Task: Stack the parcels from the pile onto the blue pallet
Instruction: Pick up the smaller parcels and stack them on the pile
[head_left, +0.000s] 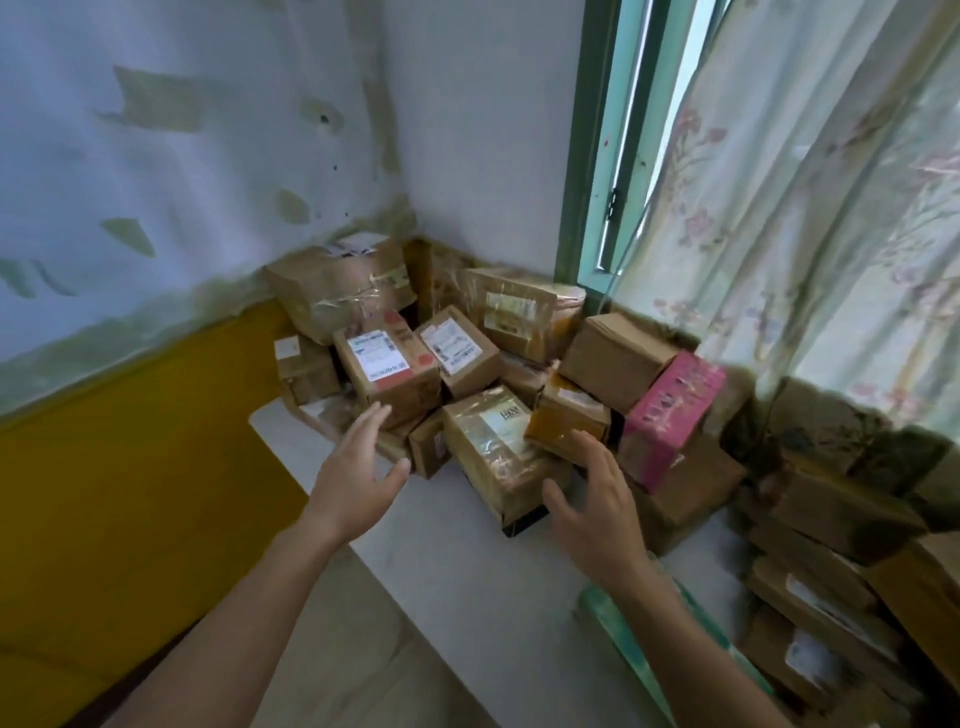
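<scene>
A pile of several brown cardboard parcels (387, 364) fills the room's corner, with one pink box (670, 415) at its right. In front lies a taped brown parcel (493, 452) with a pale label. My left hand (358, 467) hovers open just left of that parcel, fingers spread. On the parcel's right, close to its near corner, my right hand (592, 499) is open too. Neither hand holds anything. Stacked brown parcels (831, 587) stand at the lower right, and a blue-green edge (623, 629), perhaps the pallet, shows beside them.
The parcels rest on a pale grey floor (441, 571). A yellow-painted lower wall (130, 493) runs along the left. A green window frame (587, 156) and a flowered curtain (805, 208) hang above the right side of the pile.
</scene>
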